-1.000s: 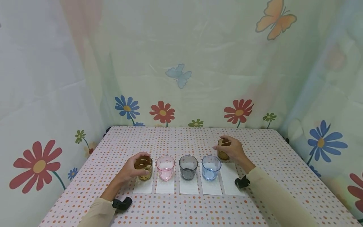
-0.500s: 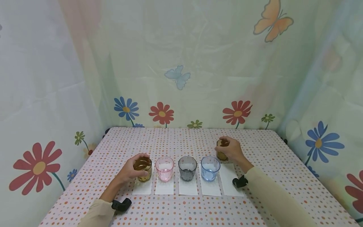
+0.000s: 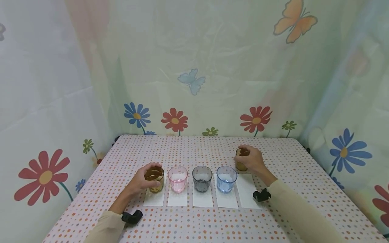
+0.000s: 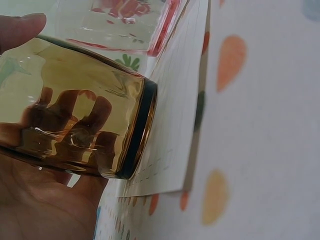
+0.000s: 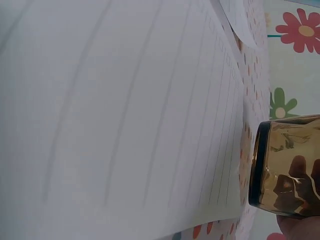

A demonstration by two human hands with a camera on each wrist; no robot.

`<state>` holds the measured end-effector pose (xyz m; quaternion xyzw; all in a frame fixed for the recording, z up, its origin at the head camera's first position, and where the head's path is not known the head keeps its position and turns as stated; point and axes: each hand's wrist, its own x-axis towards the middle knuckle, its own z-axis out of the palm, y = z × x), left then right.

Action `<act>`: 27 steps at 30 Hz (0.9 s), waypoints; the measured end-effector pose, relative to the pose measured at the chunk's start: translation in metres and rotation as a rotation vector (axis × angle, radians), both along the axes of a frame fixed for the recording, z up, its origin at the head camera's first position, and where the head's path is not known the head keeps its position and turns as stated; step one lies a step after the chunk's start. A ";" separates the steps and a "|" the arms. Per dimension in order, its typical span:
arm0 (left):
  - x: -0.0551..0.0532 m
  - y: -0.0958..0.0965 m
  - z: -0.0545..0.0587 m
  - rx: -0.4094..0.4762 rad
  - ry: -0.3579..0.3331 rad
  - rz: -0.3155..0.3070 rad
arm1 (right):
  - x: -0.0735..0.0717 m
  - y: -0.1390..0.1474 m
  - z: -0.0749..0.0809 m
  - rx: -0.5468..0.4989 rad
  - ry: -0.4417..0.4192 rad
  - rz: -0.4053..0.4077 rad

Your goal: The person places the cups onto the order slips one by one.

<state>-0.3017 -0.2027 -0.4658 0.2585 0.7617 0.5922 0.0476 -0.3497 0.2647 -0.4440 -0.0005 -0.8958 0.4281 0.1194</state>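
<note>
At the left end of the row, my left hand (image 3: 136,182) grips an amber glass (image 3: 156,189) that stands upright over the leftmost white paper. In the left wrist view the thumb lies along that amber glass (image 4: 65,70), and curled fingers show through its wall. Farther back on the right, my right hand (image 3: 255,161) holds a second amber glass (image 3: 241,166) just beyond the far edge of the rightmost paper (image 3: 247,192). The right wrist view shows fingers through this amber glass (image 5: 280,165), close to the dotted tabletop. A pink glass (image 3: 177,184) stands beside the left one.
A grey glass (image 3: 202,184) and a blue glass (image 3: 226,184) stand upright on their own papers in the row. Dotted cloth covers the table (image 3: 188,226). A flowered curtain (image 3: 218,94) hangs behind and at both sides.
My right hand and its amber glass have shifted slightly to the right. The left hand keeps its hold in the same place, and the head view has wobbled a little.
</note>
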 end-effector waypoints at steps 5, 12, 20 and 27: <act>0.000 0.000 -0.002 -0.006 -0.001 -0.004 | 0.004 0.004 0.003 0.009 0.011 0.007; -0.001 0.000 0.000 -0.008 -0.009 0.005 | 0.012 0.000 0.016 -0.005 0.043 0.033; -0.001 0.000 0.000 -0.004 -0.001 -0.007 | 0.020 -0.001 0.020 0.020 0.067 0.061; 0.000 0.000 0.001 -0.007 -0.009 0.003 | 0.027 -0.002 0.020 0.032 0.064 0.078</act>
